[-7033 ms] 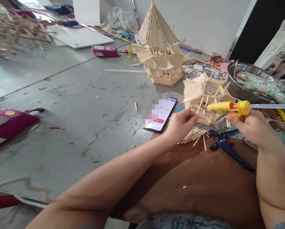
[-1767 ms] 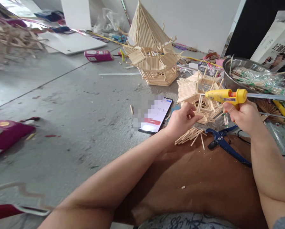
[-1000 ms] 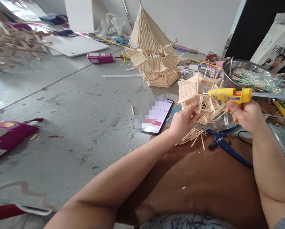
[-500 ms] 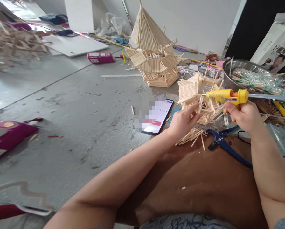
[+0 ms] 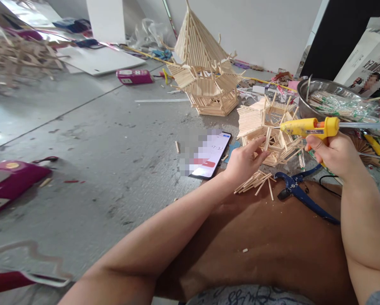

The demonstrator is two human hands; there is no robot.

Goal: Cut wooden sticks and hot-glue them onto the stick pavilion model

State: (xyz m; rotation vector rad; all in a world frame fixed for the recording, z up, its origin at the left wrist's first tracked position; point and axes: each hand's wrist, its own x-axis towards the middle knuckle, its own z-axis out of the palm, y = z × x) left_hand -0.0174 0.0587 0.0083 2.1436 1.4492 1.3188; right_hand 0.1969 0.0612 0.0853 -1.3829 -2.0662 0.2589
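My right hand [image 5: 338, 154] is wrapped around a yellow hot glue gun [image 5: 304, 126]. Its nozzle points left, just over a small half-built model of thin wooden sticks [image 5: 252, 118], and a clear glue stick [image 5: 364, 125] juts from its back. At the front of that model, my left hand [image 5: 245, 159] has its fingers closed around an upright stick; its fingertips are partly hidden. Loose cut sticks [image 5: 256, 182] lie below my left hand. Blue cutting pliers [image 5: 304, 197] rest under my right hand.
Behind stands a taller stick pavilion [image 5: 205, 84] with a pointed roof. A phone [image 5: 213, 154] lies left of the small model. At right is a metal bowl [image 5: 300, 95] of wrapped sticks. Purple power strips [image 5: 134, 76] sit on the grey floor [image 5: 113, 140].
My right hand has drawn the glue gun a little to the right, away from the stick model. My left hand has stayed in place.
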